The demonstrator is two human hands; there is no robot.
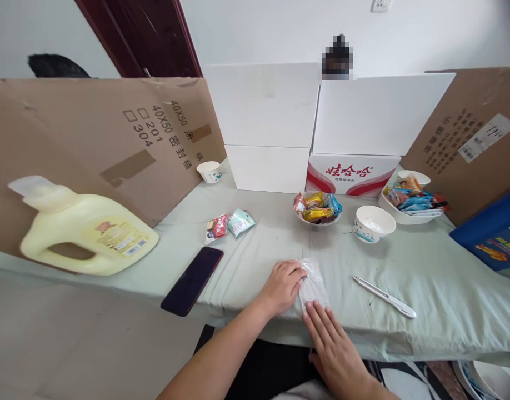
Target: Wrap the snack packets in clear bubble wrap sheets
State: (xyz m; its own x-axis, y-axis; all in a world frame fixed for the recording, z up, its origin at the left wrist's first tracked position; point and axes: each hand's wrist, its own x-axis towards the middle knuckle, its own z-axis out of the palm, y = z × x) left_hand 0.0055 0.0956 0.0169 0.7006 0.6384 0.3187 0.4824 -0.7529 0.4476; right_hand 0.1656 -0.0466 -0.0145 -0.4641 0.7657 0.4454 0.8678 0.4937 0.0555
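Note:
A thin, crinkled clear plastic bag lies folded into a narrow strip near the table's front edge. My left hand is closed over its left edge, fingers bent and pressed together. Its fingertips are partly hidden. Flat over the near end of the strip lies my right hand, with fingers stretched out and nothing gripped. To the right of the hands is a white utility knife. Further back stands a clear bowl of wrapped snacks, beside a white paper bowl with something whitish inside.
Two snack packets and a dark phone lie to the left. A yellow detergent jug leans by a cardboard panel. White boxes line the back. A white dish of packets and a blue container stand right.

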